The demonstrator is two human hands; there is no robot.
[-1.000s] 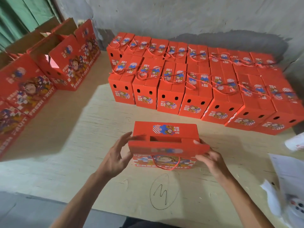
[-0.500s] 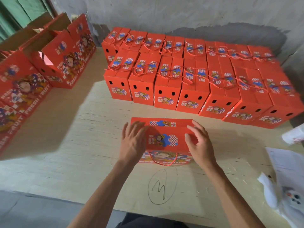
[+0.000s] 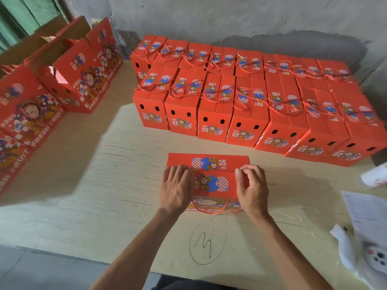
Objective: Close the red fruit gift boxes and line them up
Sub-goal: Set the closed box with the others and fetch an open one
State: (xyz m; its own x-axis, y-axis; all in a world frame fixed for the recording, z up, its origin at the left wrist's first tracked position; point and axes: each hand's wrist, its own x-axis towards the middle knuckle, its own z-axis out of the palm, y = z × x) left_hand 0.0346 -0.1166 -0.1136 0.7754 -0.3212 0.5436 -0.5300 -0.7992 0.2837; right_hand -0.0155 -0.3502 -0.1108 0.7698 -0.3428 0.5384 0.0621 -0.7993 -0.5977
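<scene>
Looking down on the pale wooden table [image 3: 88,185], which fills most of my view. Far side, against the grey wall [image 3: 230,15]: two rows of closed red boxes [image 3: 247,105], packed side by side, rope handles lying across their tops, end faces with paired holes turned toward me. Left edge: a line of open red boxes [image 3: 69,78], flaps up, brown insides showing, "FRESH FRUIT" printed along their sides. Near centre, well apart from both groups and just in front of the closed rows: the box being closed [image 3: 209,181], both top flaps folded down and meeting across its middle, its red rope handle [image 3: 209,210] hanging in a loop over the near face. My left hand [image 3: 176,189] lies flat on the left part of the lid, fingers straight and together, tips at the seam, gripping nothing. My right hand [image 3: 253,189] sits on the right part of the lid with fingers curled and thumb brought toward them at the seam; I cannot tell whether it pinches a flap edge or simply presses. Right edge of the table: loose white papers [image 3: 368,216], and on them a small white object with coloured buttons [image 3: 377,258], blurred. In front of the box, a circled pencil mark [image 3: 207,241] drawn on the wood.
</scene>
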